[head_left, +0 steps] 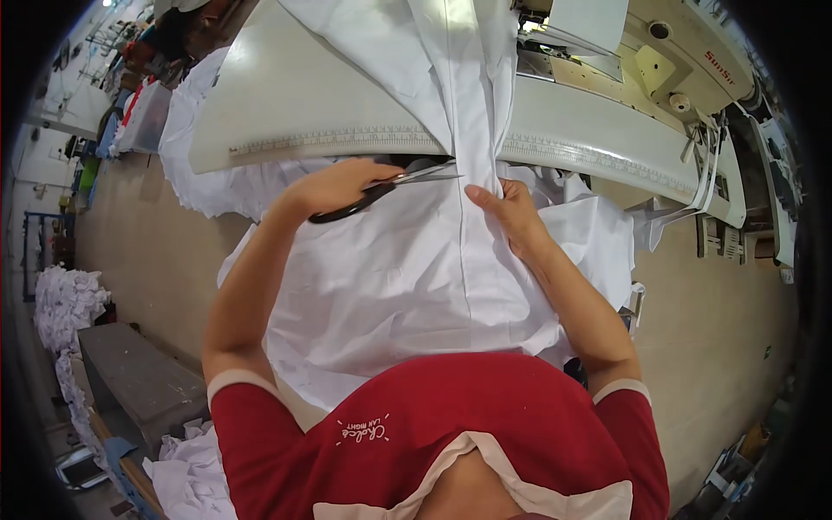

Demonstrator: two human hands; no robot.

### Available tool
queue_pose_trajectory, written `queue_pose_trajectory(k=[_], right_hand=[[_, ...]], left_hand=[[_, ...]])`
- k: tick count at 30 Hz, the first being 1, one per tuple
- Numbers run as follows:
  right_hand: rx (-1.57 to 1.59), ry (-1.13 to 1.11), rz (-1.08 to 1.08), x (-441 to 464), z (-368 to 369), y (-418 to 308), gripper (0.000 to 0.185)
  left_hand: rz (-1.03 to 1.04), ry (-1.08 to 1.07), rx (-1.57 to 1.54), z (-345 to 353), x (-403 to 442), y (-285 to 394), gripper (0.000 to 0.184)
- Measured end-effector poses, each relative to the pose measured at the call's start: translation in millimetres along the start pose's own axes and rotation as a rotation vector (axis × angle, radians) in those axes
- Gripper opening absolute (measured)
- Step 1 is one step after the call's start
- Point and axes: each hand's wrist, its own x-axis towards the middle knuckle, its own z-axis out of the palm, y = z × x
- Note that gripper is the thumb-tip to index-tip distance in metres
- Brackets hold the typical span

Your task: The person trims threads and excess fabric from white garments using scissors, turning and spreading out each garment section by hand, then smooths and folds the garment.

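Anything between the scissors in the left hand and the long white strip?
Nothing visible. The scissors in the left hand are open, tips at the left edge of the white strip. The right hand holds the strip, thumb beyond the tips; the table edge isn't between.

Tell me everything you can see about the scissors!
The scissors have black handles and thin, silvery blades that look like metal. The left hand holds the handles. The blades are a little open and point right, toward the white cloth, near the table's edge. I can't tell if the tips touch the cloth.
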Motion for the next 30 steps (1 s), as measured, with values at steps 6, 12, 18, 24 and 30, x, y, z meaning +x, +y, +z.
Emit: queue_pose_trajectory(k=[6,12,18,24,30], right_hand=[[0.036,0.039,-0.016,-9,-2,-3,0.019],[-0.863,0.003,-0.256,-24,-25,15,0.018],[-1.441,0.219,-0.551,21,-74,99,0.025],[-1.254,0.232,-0.763,4,-62,53,0.026],[-1.113,0.327,-1.077,0,-32,-58,0.044]], left_hand=[[-0.008,-0.219,-0.029,-19,51,40,0.040],[0.220,0.018,0.124,-4,33,29,0.021],[-0.074,0.614,0.003,-28,29,17,0.037],[0.131,0.842,0.242,-68,85,-45,0.038],[0.076,0.956,0.365,-37,30,-69,0.033]])
